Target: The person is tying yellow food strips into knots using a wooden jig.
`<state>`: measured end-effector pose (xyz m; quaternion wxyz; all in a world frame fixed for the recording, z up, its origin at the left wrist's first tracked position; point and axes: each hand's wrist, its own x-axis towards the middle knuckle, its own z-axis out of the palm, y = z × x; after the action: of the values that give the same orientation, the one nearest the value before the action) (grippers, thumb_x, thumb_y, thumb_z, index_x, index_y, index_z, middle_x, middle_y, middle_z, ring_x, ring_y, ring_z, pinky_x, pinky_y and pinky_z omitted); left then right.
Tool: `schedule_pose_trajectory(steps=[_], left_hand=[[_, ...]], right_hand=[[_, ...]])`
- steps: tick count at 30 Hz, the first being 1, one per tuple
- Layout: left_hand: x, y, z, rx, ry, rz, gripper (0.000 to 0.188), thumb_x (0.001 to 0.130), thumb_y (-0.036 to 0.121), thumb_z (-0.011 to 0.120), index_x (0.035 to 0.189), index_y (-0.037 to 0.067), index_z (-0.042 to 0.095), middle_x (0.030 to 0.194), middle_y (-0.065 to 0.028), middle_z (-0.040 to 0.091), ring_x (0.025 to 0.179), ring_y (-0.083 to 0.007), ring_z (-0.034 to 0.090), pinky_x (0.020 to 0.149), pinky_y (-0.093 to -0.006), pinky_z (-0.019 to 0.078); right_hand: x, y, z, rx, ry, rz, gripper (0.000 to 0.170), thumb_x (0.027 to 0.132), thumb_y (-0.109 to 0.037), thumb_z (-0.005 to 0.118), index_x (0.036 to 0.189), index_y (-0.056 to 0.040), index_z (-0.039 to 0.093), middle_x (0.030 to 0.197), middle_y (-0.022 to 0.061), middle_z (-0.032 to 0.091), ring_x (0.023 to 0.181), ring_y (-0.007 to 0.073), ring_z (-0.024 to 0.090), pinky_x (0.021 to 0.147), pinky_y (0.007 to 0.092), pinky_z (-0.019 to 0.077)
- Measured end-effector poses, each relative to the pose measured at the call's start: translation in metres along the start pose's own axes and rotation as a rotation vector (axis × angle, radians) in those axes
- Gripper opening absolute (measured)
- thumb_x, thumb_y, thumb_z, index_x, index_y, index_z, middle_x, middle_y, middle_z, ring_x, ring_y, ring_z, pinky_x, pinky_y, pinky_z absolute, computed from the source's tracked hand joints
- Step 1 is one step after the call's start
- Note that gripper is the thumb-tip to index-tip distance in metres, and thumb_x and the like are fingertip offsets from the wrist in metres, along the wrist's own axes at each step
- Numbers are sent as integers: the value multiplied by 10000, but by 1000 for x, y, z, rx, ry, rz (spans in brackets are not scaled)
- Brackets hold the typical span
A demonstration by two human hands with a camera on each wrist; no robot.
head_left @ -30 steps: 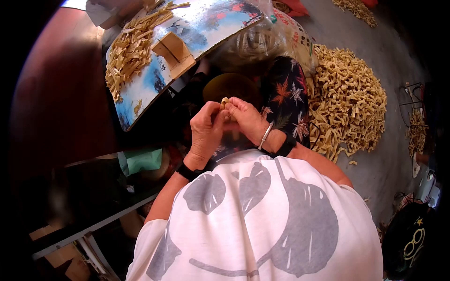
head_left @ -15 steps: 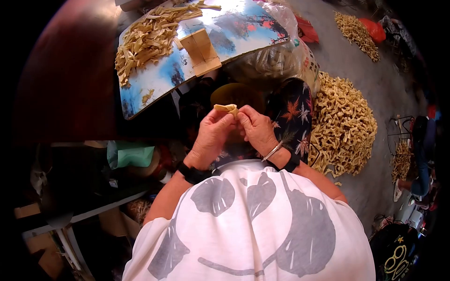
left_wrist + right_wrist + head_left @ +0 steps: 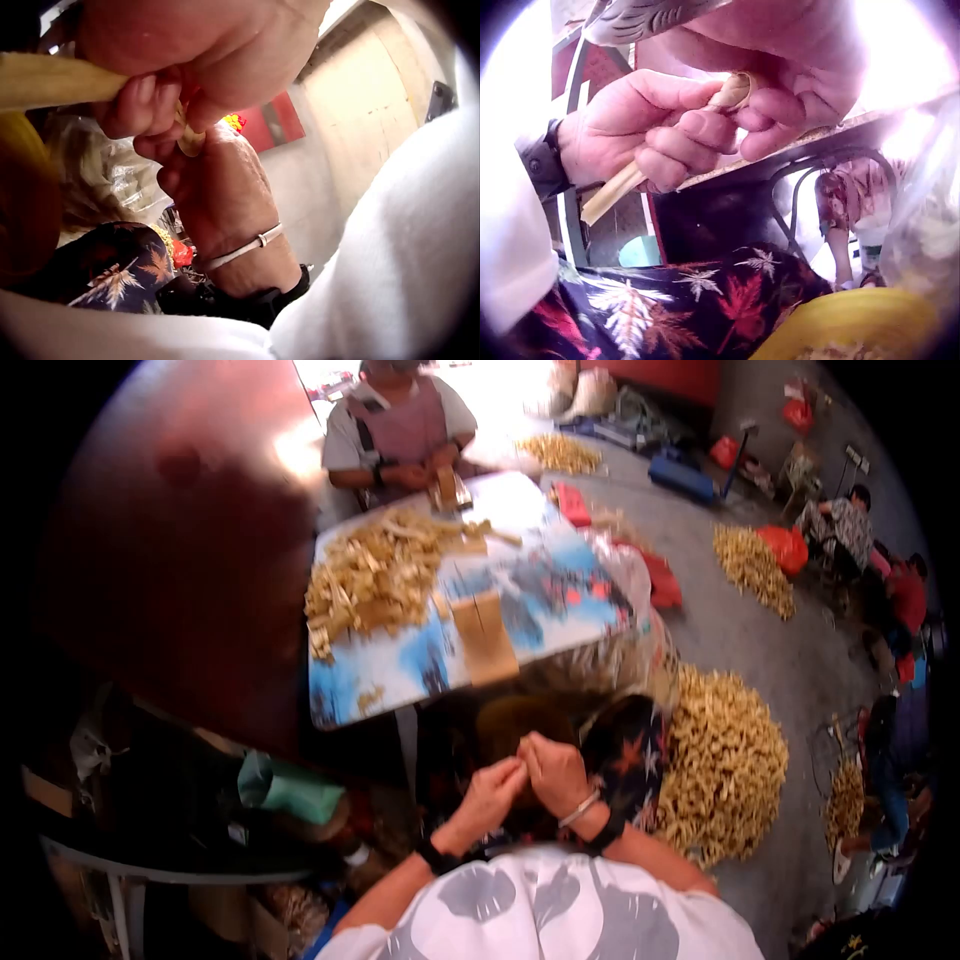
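Both hands meet over the lap and work a pale yellow, flat pliable strip (image 3: 611,196). In the right wrist view, the left hand (image 3: 656,139) curls its fingers around the strip, whose tail hangs out below them. Thumb and fingers of the right hand (image 3: 791,82) pinch the strip's folded, looped end. The left wrist view shows the strip (image 3: 56,81) sticking out past the left hand (image 3: 210,45), with the right hand (image 3: 225,187) beyond. From the head view, the left hand (image 3: 495,795) and right hand (image 3: 558,775) mostly hide the strip.
A painted table (image 3: 420,665) ahead bears a heap of strips (image 3: 375,565) and a small wooden stand (image 3: 485,640). Another person (image 3: 400,430) sits across it. A large pile of knotted pieces (image 3: 725,770) lies right on the floor. A yellow bowl (image 3: 847,322) is near the lap.
The head view has tilted up, bringing the far person and more floor into sight. The hands have drawn closer together, and the strip seen between them earlier is now mostly covered.
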<state>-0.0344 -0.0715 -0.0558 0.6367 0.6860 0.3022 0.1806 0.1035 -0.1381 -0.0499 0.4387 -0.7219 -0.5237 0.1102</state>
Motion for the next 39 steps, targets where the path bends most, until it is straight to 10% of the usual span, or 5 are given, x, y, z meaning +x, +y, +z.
schedule_pose_trajectory(steps=[5, 7, 13, 21, 39], left_hand=[[-2, 16, -9, 407, 118, 215, 221, 931, 213, 630, 870, 1, 640, 744, -219, 613, 670, -400, 600, 585, -398, 481], [0, 9, -14, 392, 155, 119, 162, 928, 165, 642, 910, 6, 668, 693, -143, 636, 586, -171, 589, 560, -322, 470], [-6, 21, -17, 187, 197, 214, 184, 938, 191, 633, 941, 12, 675, 778, -150, 677, 659, -182, 653, 620, -297, 507], [-9, 39, -34, -100, 38, -9, 218, 964, 162, 510, 814, 61, 632, 634, 45, 512, 502, -15, 363, 459, -190, 281], [20, 41, -50, -399, -86, -223, 227, 994, 223, 566, 852, 51, 611, 603, 106, 367, 500, 1, 280, 454, -175, 236]], right_hand=[[12, -7, -3, -189, 45, -120, 198, 964, -202, 561, 820, -66, 556, 616, 169, 580, 551, 354, 610, 484, 432, 477], [16, -2, -3, 254, -64, -5, 179, 977, -222, 574, 898, -62, 590, 613, 81, 590, 519, 203, 616, 471, 324, 472], [13, -3, -12, 850, -481, 362, 153, 972, -253, 615, 992, -102, 617, 728, -49, 575, 585, 36, 524, 515, 175, 409], [29, -15, -28, 750, -373, 299, 223, 952, -260, 616, 848, -65, 584, 653, -33, 566, 543, 37, 493, 473, 204, 394], [58, 0, -20, 978, -387, 622, 123, 924, -210, 671, 907, -93, 637, 691, -38, 570, 527, 15, 476, 467, 159, 357]])
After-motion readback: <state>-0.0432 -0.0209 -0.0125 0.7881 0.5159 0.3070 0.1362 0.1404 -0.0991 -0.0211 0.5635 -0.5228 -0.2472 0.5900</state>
